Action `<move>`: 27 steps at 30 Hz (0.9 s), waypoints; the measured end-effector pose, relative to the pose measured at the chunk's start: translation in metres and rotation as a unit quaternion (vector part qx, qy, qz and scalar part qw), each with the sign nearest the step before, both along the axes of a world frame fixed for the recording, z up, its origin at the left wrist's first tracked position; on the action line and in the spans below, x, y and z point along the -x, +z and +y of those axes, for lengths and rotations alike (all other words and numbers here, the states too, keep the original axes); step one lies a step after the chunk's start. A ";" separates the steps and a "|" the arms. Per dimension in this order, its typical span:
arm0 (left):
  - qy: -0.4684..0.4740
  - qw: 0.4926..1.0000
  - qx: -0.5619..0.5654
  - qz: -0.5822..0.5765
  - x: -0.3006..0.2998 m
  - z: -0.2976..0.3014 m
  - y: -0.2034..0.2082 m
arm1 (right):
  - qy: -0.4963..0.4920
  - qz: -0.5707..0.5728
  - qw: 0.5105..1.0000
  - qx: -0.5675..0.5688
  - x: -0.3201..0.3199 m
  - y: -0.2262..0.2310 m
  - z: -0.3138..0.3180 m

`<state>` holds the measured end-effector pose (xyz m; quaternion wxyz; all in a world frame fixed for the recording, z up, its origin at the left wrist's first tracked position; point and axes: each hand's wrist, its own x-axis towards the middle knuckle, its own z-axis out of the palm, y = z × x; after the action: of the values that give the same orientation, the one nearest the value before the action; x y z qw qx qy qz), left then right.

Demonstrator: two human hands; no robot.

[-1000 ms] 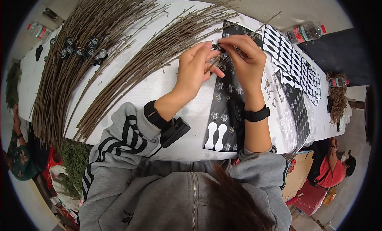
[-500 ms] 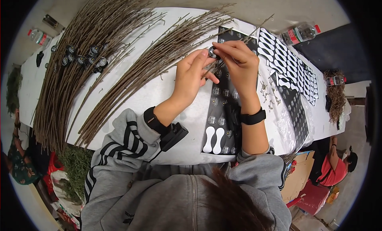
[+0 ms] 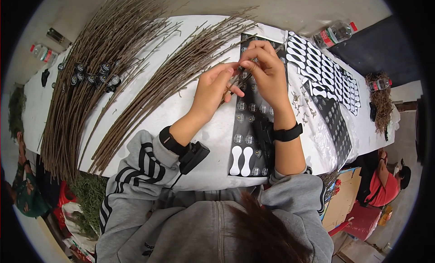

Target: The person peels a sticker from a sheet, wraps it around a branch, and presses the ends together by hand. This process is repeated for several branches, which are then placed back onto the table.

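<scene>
In front of me both hands meet above a black sheet of labels (image 3: 245, 122). My left hand (image 3: 209, 92) is closed on a thin brown twig (image 3: 246, 80), its thumb and index finger near the right fingertips. My right hand (image 3: 266, 70) pinches at the same spot, where a small black round label was seen earlier; the fingers now mostly cover it. On the lower end of the sheet lie two white, dumbbell-shaped blanks (image 3: 241, 161). Left of my hands rests a loose bundle of bare twigs (image 3: 149, 93).
A bigger twig bundle (image 3: 61, 127) with several black round tags (image 3: 90, 77) lies at the left. White cut-out label sheets (image 3: 317, 66), plastic film (image 3: 319, 136) and a bottle (image 3: 334, 34) are at the right. Other people sit at the far left and far right (image 3: 383, 184).
The round label between my fingertips, plain to see before, is now mostly covered. My right fingers have curled in, and both hands have shifted slightly left.
</scene>
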<state>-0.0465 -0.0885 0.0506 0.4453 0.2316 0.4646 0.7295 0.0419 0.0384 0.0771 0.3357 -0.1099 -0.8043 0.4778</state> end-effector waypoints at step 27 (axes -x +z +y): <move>0.037 0.968 0.136 0.206 0.015 -0.045 0.083 | 0.057 -0.046 0.948 0.309 -0.006 0.045 -0.030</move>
<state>-0.0614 -0.1335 0.1336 0.3399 0.2970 0.6493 0.6122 0.0477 0.0081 0.1225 0.2198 -0.1841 -0.6370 0.7156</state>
